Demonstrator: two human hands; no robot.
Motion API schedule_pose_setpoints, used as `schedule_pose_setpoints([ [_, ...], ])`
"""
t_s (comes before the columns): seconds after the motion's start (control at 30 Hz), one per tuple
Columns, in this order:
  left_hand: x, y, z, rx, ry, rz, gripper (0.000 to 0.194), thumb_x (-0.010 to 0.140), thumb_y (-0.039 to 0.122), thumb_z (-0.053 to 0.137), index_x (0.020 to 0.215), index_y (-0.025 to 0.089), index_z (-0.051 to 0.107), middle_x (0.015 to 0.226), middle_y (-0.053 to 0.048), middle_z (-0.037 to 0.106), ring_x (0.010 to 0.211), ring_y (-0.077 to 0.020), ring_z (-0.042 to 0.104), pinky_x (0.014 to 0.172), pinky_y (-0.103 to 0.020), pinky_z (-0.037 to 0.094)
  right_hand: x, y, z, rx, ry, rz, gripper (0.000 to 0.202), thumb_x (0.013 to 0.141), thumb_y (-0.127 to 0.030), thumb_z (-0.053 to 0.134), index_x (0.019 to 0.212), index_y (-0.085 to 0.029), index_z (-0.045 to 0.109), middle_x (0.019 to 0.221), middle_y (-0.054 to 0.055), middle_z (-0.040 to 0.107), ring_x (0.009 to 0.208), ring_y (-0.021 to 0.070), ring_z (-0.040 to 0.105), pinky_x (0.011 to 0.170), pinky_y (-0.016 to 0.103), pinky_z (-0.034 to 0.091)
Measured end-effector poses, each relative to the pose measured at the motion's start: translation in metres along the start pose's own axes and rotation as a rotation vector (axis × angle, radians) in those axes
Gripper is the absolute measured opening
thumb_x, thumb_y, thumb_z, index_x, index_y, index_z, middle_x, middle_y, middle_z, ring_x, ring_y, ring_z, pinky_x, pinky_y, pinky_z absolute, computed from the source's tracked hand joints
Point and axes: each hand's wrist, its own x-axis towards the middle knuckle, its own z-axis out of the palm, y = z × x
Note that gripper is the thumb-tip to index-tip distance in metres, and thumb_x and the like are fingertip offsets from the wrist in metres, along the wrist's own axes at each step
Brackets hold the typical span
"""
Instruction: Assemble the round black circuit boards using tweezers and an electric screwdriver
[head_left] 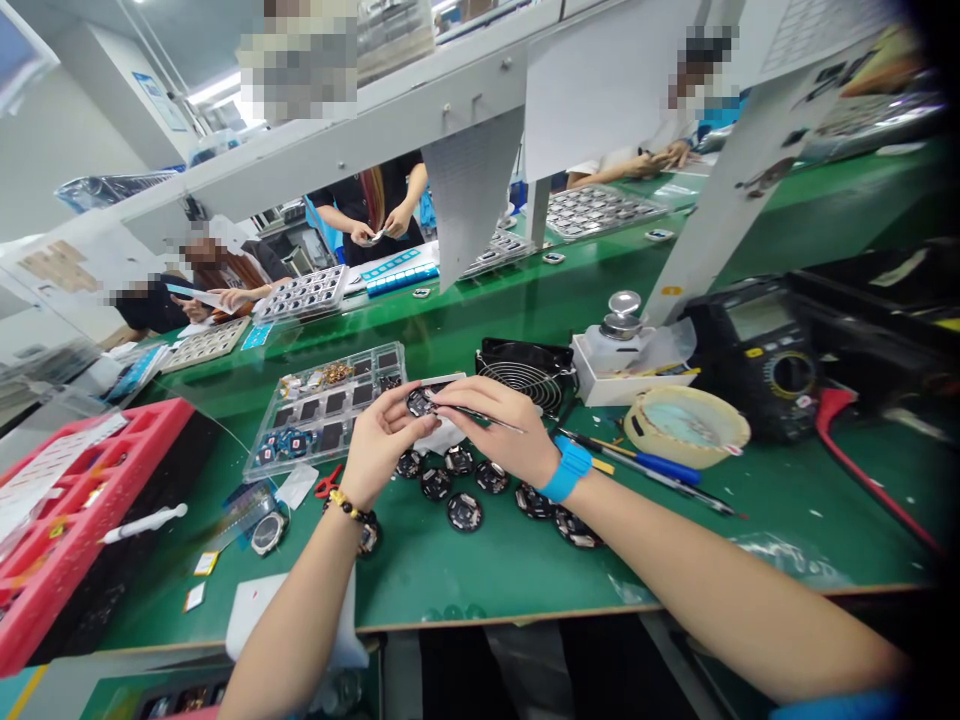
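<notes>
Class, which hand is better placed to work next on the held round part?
Probably the right hand: it holds a thin tool at the round part, which the left hand holds.

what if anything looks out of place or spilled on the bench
I see no clear damage. Pale specks dot the green bench right of the right hand, and apparently crumpled clear film lies near the front edge; both look like stray litter.

- Round circuit board (418,402): partly hidden by the right hand (502,425).
- Red tray (30,600): cut off at the left edge.
- Multimeter (757,350): dial markings too small to read.
- Hanging sheet (476,200): print illegible.
</notes>
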Motion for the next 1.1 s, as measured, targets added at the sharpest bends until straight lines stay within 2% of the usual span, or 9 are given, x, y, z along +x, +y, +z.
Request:
schedule_pose_setpoints([
  [0.13, -0.0006, 0.0012, 0.0005, -0.018, 0.001, -0.007, 0.067, 0.073, 0.030, 0.093, 0.132, 0.015, 0.066, 0.119, -0.013, 0.079, 0.099, -0.0240, 0.078, 0.091, -0.035, 0.064, -0.0004, 0.0003, 0.0007, 0.021, -0.006, -0.001, 0.018, 0.102, -0.023, 0.064, 0.113, -0.027, 0.078, 0.113, 0.004, 0.080, 0.106, 0.0194, 0.075, 0.097, 0.036, 0.063],
  [0.7, 0.0005, 0.0006, 0.0011, -0.051, 0.005, 0.008, 0.064, 0.071, 0.029, 0.095, 0.128, 0.016, 0.069, 0.118, -0.011, 0.079, 0.098, -0.0207, 0.077, 0.087, -0.031, 0.064, -0.0002, 0.0025, 0.0027, 0.090, 0.033, -0.012, 0.019, 0.098, -0.016, 0.069, 0.113, -0.022, 0.079, 0.111, 0.008, 0.080, 0.104, 0.0197, 0.076, 0.095, 0.036, 0.063],
  [0.87, 0.0008, -0.0010, -0.0015, -0.012, -0.008, 0.033, 0.068, 0.072, 0.029, 0.094, 0.133, 0.017, 0.067, 0.114, -0.010, 0.079, 0.085, -0.0156, 0.074, 0.086, -0.031, 0.063, 0.0000, 0.0036, 0.0011, 0.090, 0.025, 0.016, 0.019, 0.098, -0.017, 0.069, 0.114, -0.024, 0.078, 0.114, 0.007, 0.079, 0.108, 0.0201, 0.075, 0.097, 0.038, 0.063],
  [1.1, 0.0011, -0.0015, -0.0010, 0.007, -0.007, 0.055, 0.066, 0.072, 0.028, 0.094, 0.132, 0.017, 0.068, 0.113, -0.009, 0.078, 0.079, -0.0128, 0.072, 0.082, -0.028, 0.061, -0.0007, 0.0044, 0.0016, 0.080, 0.002, 0.046, 0.019, 0.099, -0.017, 0.069, 0.114, -0.024, 0.078, 0.115, 0.007, 0.079, 0.109, 0.0199, 0.074, 0.098, 0.037, 0.062],
])
